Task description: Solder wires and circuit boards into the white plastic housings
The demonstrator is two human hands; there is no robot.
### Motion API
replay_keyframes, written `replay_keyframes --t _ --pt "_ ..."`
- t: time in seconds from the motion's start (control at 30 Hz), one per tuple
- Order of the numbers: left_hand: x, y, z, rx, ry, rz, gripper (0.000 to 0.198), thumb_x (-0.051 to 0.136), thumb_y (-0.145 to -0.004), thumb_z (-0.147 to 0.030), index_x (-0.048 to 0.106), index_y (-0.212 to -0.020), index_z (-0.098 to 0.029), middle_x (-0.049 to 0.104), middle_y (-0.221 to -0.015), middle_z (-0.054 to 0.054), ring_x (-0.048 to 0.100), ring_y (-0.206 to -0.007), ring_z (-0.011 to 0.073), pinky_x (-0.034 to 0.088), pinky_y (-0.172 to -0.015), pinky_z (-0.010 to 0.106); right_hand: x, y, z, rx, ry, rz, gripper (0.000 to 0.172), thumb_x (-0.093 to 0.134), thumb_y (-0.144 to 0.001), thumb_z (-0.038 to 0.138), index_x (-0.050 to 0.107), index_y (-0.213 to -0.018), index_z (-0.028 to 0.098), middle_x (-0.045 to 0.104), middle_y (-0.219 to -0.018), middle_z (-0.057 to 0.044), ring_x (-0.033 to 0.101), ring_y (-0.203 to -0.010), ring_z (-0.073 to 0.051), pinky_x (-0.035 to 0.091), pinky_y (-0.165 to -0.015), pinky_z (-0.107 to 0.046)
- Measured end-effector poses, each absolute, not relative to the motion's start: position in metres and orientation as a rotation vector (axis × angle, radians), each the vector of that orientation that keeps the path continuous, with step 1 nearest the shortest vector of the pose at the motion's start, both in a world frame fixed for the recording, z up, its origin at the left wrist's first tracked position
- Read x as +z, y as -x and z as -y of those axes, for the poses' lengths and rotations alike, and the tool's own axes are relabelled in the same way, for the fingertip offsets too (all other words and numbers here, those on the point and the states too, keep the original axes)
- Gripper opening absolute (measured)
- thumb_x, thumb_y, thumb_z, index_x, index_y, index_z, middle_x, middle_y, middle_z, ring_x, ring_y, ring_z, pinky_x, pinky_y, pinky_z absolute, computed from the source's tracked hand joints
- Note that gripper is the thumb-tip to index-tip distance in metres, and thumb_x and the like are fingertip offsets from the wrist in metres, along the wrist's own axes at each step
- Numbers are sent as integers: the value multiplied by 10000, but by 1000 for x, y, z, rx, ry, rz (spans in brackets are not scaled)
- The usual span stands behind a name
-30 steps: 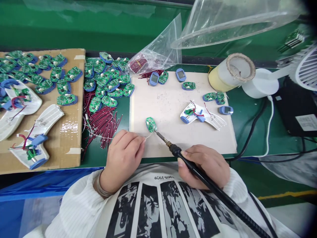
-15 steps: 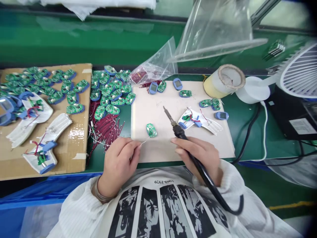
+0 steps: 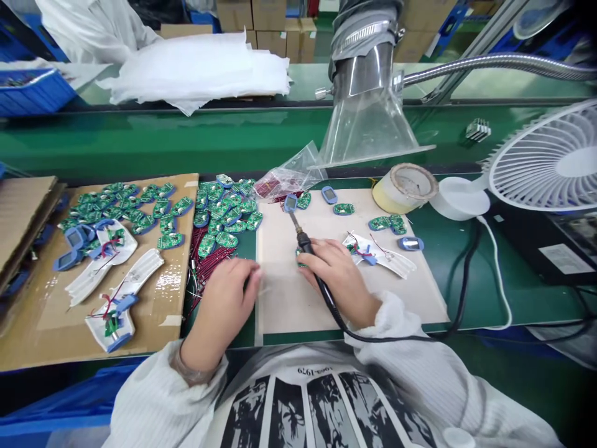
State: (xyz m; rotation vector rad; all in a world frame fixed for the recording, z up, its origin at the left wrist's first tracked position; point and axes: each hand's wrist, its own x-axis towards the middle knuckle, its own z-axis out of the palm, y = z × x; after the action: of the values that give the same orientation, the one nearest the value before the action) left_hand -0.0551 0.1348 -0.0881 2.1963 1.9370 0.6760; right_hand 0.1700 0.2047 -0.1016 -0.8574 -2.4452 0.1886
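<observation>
My right hand [image 3: 342,277] grips a soldering iron [image 3: 308,246] with a black handle, its metal tip pointing up and away. Beneath those fingers, a small green circuit board [image 3: 300,254] is mostly covered; whether they grasp it I cannot tell. My left hand [image 3: 226,305] is closed in a pinch at the left edge of the pale work sheet [image 3: 280,311]. A thin solder wire [image 3: 265,287] shows only as a faint blur at its fingertips. Dark red wires [image 3: 212,255] lie just beyond my left hand.
Many green boards [image 3: 228,211] lie heaped at left, some on cardboard [image 3: 158,298] beside white shells [image 3: 140,274]. Another wired shell [image 3: 389,258] lies right of my right hand. Behind stand a tape roll [image 3: 405,190], a clear hood [image 3: 368,124] and a white fan [image 3: 550,162].
The view has tilted up, showing more of the far bench. My right hand has moved left with the soldering iron, over the small board. My left hand has drawn away from that board.
</observation>
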Motion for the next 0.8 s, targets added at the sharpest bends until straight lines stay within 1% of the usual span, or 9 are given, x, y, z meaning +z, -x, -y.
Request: replay_keyframes --t 0.07,0.13,0.23,0.33,0.4,0.5,0.63,0.73,0.8 --pt "-87 60 -161 717 -2263 -2116 210 442 -960 -245 624 -891 -166 658 -817 81 599 -793 232 461 -737 370 -95 -175 -205 163 853 2351 118 601 -922 162 639 -1021 215 682 -1070 -88 588 -1112 -247 452 -967 -426" --pt "-89 64 -188 614 -2367 -2278 209 483 -933 -263 621 -811 -164 625 -762 96 579 -769 259 438 -705 387 -88 -179 -203 136 844 2299 121 596 -913 140 634 -998 219 690 -1061 -81 608 -1051 -240 465 -940 -421" --pt "-94 64 -218 403 -2436 -2356 231 578 -873 -350 629 -779 -146 604 -807 142 561 -851 317 426 -711 415 -82 -186 -198 115 832 2265 148 590 -896 101 622 -985 216 695 -1056 -79 624 -1010 -239 468 -929 -431" --pt "-99 63 -229 347 -2377 -2354 227 620 -833 -352 646 -814 -127 594 -885 165 539 -930 343 429 -755 434 -81 -192 -193 119 825 2233 185 597 -871 63 610 -978 214 699 -1038 -77 633 -982 -240 472 -919 -432" --pt "-100 64 -228 395 -2334 -2334 215 634 -818 -333 659 -863 -125 589 -931 162 529 -960 340 432 -801 444 -82 -195 -192 139 829 2218 199 599 -861 48 604 -970 214 702 -1039 -72 637 -965 -235 478 -905 -421" --pt "-97 66 -220 559 -2310 -2241 216 661 -800 -312 671 -936 -144 593 -979 134 528 -967 307 433 -864 447 -86 -198 -193 176 849 2204 204 600 -863 49 604 -977 218 703 -1056 -64 640 -970 -229 483 -896 -403" --pt "-92 66 -209 724 -2330 -2057 213 693 -786 -257 682 -978 -165 614 -1061 106 543 -1004 274 434 -922 439 -89 -198 -194 196 843 2187 193 596 -875 61 603 -991 216 703 -1069 -61 645 -963 -216 485 -886 -378" --pt "-91 65 -205 712 -2318 -2019 228 707 -785 -264 693 -992 -170 597 -1132 108 543 -1060 277 430 -961 443 -88 -196 -194 181 836 2182 185 590 -885 69 598 -999 214 704 -1073 -59 646 -946 -207 487 -879 -364" --pt "-90 65 -203 618 -2294 -2029 307 724 -772 -281 682 -1053 -164 574 -1170 118 533 -1096 289 427 -984 445 -87 -196 -193 181 840 2183 187 589 -889 69 597 -1004 216 705 -1073 -57 646 -945 -208 487 -880 -365"
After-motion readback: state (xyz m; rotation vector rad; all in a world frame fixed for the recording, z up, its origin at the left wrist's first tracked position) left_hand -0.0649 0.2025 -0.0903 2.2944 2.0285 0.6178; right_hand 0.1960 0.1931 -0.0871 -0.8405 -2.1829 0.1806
